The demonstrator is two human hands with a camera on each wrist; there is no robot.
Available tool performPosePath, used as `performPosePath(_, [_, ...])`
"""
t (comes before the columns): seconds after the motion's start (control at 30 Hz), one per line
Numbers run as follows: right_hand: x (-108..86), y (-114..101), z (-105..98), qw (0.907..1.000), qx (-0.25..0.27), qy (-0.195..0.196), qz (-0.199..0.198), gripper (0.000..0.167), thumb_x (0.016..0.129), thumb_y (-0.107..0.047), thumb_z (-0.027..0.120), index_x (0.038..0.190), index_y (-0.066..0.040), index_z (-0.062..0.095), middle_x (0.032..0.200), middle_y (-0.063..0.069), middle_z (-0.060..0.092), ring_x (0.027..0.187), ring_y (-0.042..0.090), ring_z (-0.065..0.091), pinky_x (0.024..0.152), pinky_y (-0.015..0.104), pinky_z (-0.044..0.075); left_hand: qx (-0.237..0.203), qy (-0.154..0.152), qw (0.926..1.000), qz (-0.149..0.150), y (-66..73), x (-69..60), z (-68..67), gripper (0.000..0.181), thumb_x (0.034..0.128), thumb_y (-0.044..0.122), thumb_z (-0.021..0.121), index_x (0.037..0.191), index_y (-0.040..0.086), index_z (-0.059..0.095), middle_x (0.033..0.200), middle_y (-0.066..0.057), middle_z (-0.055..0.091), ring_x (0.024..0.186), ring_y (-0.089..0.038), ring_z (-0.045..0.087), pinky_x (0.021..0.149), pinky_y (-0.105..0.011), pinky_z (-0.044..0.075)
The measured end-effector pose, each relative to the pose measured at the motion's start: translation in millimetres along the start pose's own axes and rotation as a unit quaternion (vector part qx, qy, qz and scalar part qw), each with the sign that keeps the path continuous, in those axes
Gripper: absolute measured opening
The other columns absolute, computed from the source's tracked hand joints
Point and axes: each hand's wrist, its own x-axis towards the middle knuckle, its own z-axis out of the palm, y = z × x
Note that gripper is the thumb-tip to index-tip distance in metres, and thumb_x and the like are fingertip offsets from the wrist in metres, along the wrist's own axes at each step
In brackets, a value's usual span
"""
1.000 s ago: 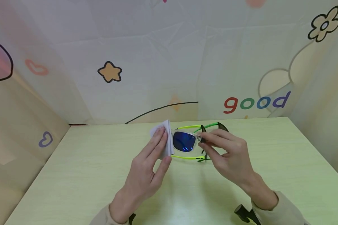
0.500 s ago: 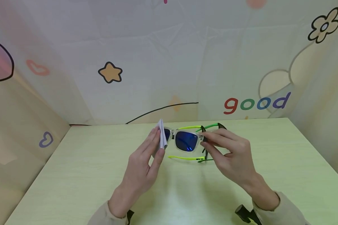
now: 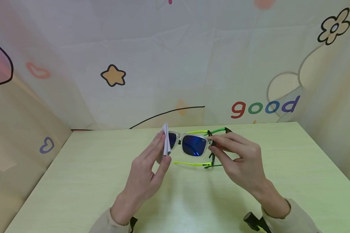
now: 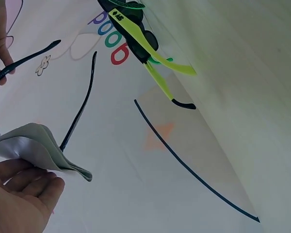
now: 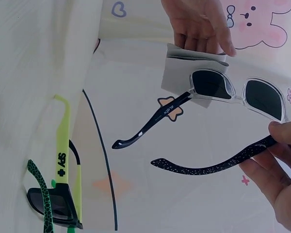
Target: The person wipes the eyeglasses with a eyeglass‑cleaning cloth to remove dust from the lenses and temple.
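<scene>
Clear-framed sunglasses with blue mirrored lenses and dark, speckled temples are held up above the table. My right hand pinches them by the hinge at their right end. At the other end, my left hand holds a folded pale grey cleaning cloth against the left lens, partly covering it. In the left wrist view the cloth lies over the fingertips. Both temples point away from me, one of them passing out of the right hand in the right wrist view.
Behind the held pair, sunglasses with yellow temples and a black front lie on the light wooden table, together with green temples. A printed curtain hangs along the back and sides.
The cloth and left hand have shifted left and turned edge-on, uncovering the bridge and part of the left lens. The sunglasses and right hand have moved slightly right.
</scene>
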Motion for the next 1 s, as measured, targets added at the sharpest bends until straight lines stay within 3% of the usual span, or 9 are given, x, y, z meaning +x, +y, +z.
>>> performPosePath(0.3, [-0.1, -1.8, 1.5, 1.0, 0.007, 0.0, 0.007, 0.036, 0.073, 0.022, 0.078, 0.104, 0.004, 0.078, 0.096, 0.007, 0.074, 0.08, 0.011, 0.072, 0.073, 0.019, 0.059, -0.025, 0.002, 0.9992, 0.031, 10.4, 0.0, -0.2, 0.056, 0.1091, 0.039, 0.049, 0.146, -0.003, 0.054, 0.153, -0.015, 0.049, 0.136, -0.034, 0.051, 0.099, -0.045, 0.051])
performPosePath(0.57, [-1.9, -3.7, 1.8, 0.9998, 0.001, -0.009, 0.015, 0.038, 0.072, 0.022, 0.079, 0.106, 0.003, 0.078, 0.097, 0.006, 0.074, 0.082, 0.011, 0.072, 0.073, 0.02, 0.059, -0.024, 0.009, 0.9978, 0.061, 18.0, 2.1, 0.1, 0.056, 0.1089, 0.038, 0.05, 0.143, -0.006, 0.055, 0.152, -0.017, 0.051, 0.139, -0.032, 0.049, 0.108, -0.038, 0.044])
performPosePath(0.8, [-3.3, -2.9, 2.3, 0.9999, 0.001, -0.008, 0.008, 0.037, 0.072, 0.021, 0.079, 0.105, 0.004, 0.078, 0.096, 0.007, 0.074, 0.082, 0.012, 0.072, 0.073, 0.019, 0.059, -0.017, -0.001, 0.9985, 0.053, 15.4, 1.9, -0.7, 0.055, 0.1111, 0.037, 0.044, 0.144, -0.006, 0.054, 0.152, -0.017, 0.05, 0.138, -0.032, 0.05, 0.104, -0.043, 0.047])
performPosePath(1.0, [-2.5, -2.6, 2.4, 1.0, 0.005, -0.006, 0.003, 0.038, 0.072, 0.022, 0.079, 0.105, 0.004, 0.078, 0.096, 0.008, 0.074, 0.081, 0.012, 0.072, 0.073, 0.019, 0.059, -0.031, -0.012, 0.9987, 0.037, 8.2, 0.5, -0.5, 0.054, 0.1123, 0.035, 0.041, 0.148, -0.005, 0.05, 0.154, -0.016, 0.047, 0.14, -0.032, 0.047, 0.109, -0.042, 0.043])
